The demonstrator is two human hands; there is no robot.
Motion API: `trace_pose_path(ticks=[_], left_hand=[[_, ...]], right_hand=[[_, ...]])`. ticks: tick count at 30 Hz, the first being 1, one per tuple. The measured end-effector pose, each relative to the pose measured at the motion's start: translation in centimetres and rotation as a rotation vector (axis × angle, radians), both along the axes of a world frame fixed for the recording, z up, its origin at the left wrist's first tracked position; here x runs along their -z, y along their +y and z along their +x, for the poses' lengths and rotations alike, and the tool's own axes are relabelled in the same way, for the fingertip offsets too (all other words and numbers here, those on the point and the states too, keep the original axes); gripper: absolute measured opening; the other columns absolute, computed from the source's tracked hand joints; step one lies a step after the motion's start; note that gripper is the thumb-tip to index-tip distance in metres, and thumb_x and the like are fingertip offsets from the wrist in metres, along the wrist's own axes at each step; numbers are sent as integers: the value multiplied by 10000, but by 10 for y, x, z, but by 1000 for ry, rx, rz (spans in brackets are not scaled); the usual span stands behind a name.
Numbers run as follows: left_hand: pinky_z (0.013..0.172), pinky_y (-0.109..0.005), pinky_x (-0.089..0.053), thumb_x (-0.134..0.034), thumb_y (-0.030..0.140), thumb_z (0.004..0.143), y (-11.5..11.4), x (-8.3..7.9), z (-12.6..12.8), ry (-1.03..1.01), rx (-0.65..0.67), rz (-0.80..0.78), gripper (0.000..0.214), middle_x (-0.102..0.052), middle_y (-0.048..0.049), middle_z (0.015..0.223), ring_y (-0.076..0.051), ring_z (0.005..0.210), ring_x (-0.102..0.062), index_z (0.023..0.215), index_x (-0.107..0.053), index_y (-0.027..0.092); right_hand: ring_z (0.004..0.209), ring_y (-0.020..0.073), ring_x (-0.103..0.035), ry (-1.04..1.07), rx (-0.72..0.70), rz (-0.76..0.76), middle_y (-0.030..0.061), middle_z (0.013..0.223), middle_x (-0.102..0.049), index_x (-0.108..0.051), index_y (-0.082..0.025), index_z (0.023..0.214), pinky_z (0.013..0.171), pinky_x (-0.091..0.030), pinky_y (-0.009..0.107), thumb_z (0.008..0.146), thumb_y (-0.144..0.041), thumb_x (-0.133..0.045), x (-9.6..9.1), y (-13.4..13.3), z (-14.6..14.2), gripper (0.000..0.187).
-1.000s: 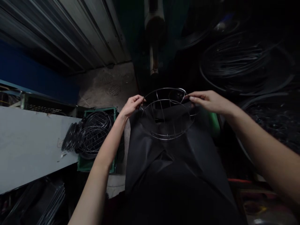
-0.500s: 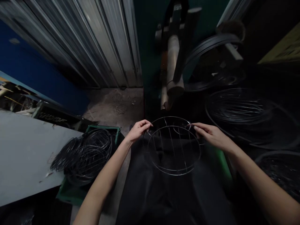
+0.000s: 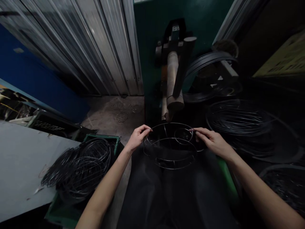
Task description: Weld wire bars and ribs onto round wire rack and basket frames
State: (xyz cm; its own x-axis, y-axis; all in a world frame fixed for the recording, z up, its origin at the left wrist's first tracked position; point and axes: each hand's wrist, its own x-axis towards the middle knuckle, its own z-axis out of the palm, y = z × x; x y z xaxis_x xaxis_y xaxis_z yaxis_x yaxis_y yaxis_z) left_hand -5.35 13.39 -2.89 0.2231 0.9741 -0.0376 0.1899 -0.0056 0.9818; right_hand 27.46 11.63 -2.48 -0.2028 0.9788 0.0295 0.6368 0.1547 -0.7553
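I hold a round wire frame (image 3: 172,159) of thin rings and cross wires in front of me, over my dark apron. My left hand (image 3: 138,137) pinches its left rim with closed fingers. My right hand (image 3: 212,141) grips the right rim beside a small inner ring (image 3: 183,135). The frame lies nearly flat, just below the tip of a metal machine arm (image 3: 173,79).
A green crate (image 3: 105,138) at the left holds a heap of dark wire frames (image 3: 81,168). A pale grey tabletop (image 3: 21,165) lies further left. Coils of black wire (image 3: 238,117) fill the right side. Corrugated metal shutter (image 3: 78,44) and concrete floor (image 3: 111,108) lie behind.
The view has tilted upward, bringing the machine arm into sight. Both hands have kept their hold and the wire frame has tilted from steep to nearly flat, closer to the machine.
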Motion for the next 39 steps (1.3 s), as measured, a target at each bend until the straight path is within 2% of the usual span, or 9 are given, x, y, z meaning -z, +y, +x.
trace_pose_path(ticks=[4,9,15,23,30,35,39], left_hand=[[596,-201,-324,-559,415,842,12,2,2,-17,6,21,275,-517,24,689,-81,636,-427,865,-647,156],[598,-207,-315,-567,418,825,42,4,8,-31,15,71,292,-523,21,690,-79,636,-425,853,-653,141],[535,-213,-255,-588,449,785,65,1,11,-64,67,-1,338,-449,46,597,-67,553,-353,837,-647,120],[517,-217,-239,-626,467,740,65,-6,11,-89,118,-53,362,-442,49,566,-59,523,-339,792,-633,110],[487,-210,-210,-643,453,728,62,-5,11,-109,120,-117,354,-472,37,580,-52,513,-362,795,-631,106],[434,-215,-117,-624,475,746,63,-6,9,-70,135,-199,374,-426,57,537,-30,424,-272,844,-637,114],[419,-205,-112,-625,477,748,63,-10,8,-60,147,-209,375,-423,57,530,-24,409,-267,838,-635,113]], right_hand=[[660,171,-573,-10,38,-6,35,695,-626,-675,-218,1074,648,-450,300,876,-507,-422,1,9,-1,432],[635,160,-552,6,86,-4,29,693,-618,-654,-193,1111,606,-430,283,868,-515,-424,9,30,0,464],[616,157,-532,-9,109,-3,13,642,-589,-658,-183,1107,597,-409,282,860,-510,-422,15,41,0,472],[604,156,-532,32,108,-39,16,635,-592,-653,-162,1105,618,-426,284,849,-541,-430,23,30,0,509],[614,165,-540,37,96,-74,22,623,-593,-658,-158,1083,615,-435,289,844,-543,-443,15,22,-3,501],[617,158,-533,46,90,-97,22,642,-602,-652,-169,1109,582,-420,269,850,-538,-448,15,20,-3,494],[605,150,-519,76,78,-133,8,614,-571,-652,-157,1104,582,-410,266,839,-581,-447,14,20,-4,540]])
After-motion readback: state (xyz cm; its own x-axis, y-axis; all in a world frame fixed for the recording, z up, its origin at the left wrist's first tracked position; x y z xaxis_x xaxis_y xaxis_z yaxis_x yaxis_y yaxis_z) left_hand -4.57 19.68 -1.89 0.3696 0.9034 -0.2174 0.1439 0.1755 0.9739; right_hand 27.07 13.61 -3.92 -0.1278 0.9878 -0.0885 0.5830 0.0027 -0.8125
